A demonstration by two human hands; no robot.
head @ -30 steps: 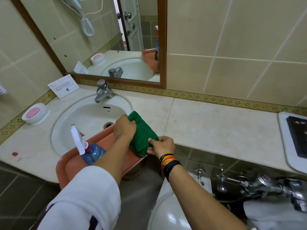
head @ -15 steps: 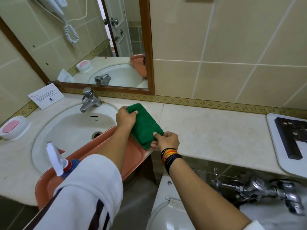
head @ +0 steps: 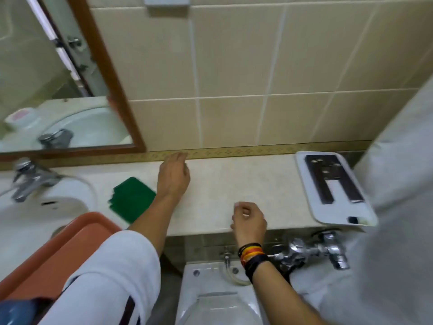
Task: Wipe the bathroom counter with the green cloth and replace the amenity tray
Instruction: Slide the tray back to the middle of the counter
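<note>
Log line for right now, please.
green cloth lying on counter, unheld | left hand open | right hand loosely curled, empty | amenity tray at counter's right end

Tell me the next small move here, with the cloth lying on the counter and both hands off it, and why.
Probably bring the left hand back onto the green cloth and grip it. The cloth lies folded on the counter beside the sink, touched by neither hand; the right hand hovers loosely curled at the front edge. The white amenity tray sits at the far right, so the middle stretch is bare for wiping.
</note>
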